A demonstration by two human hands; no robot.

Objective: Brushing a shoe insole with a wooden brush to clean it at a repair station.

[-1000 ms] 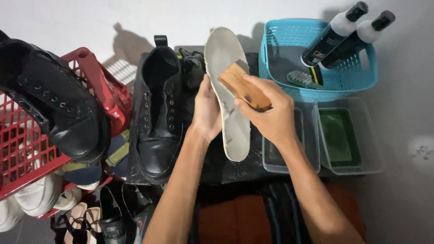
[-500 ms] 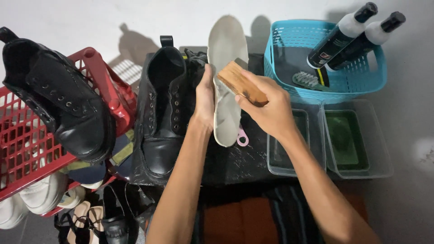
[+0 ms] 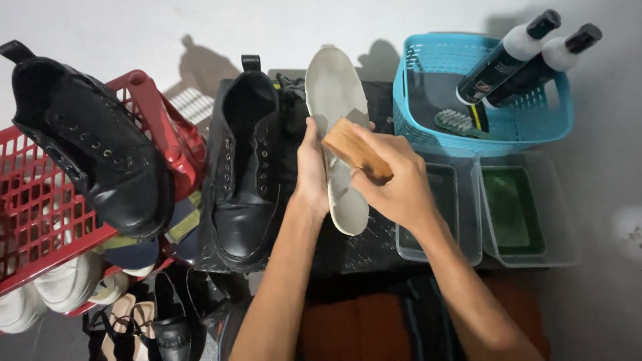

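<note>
- Gripping the pale insole (image 3: 338,100) along its edge, the left hand (image 3: 311,167) has its fingers wrapped round it and holds it up, lengthwise, just right of the black boot (image 3: 244,174).
- Right hand (image 3: 394,180) is closed round a wooden brush (image 3: 354,150), which presses flat against the insole's middle.
- Risk, as I judge it: the insole is thin and held at one edge only, so a hard stroke could bend it or twist it out of that grip and drop it onto the dark mat (image 3: 361,247) beneath.
- Another worry: a wide stroke to the right of the insole could knock the clear tubs (image 3: 461,254), one holding something green.
- Looks-wise, the insole is off-white and greyed, with darker wear marks near the brush; its rounded toe end points away from the person.
- Right of the insole, a blue basket (image 3: 414,127) holds two dark bottles (image 3: 528,57) and a small brush.
- Left of the boot, a second boot (image 3: 100,154) lies on a red basket (image 3: 40,227).
</note>
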